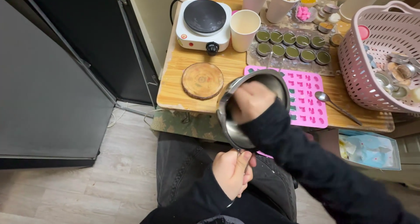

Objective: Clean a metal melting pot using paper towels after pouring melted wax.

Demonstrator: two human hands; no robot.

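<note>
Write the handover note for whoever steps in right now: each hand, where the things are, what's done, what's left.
Left hand: gripping the handle of the steel pot, held tilted over the lap at the table's edge.
Right hand: inside the pot, pressed to its wall; what it holds, if anything, is hidden.
Pink mould: flat on the table behind the pot, cavities look mostly empty.
Tins: two rows on a mat, filled with greenish stuff.
Spoon: beside the mould.
Hot plate: bare; wooden coaster in front of it.
Done: tins filled. Left: pot interior in hand; mould unfilled.
</note>
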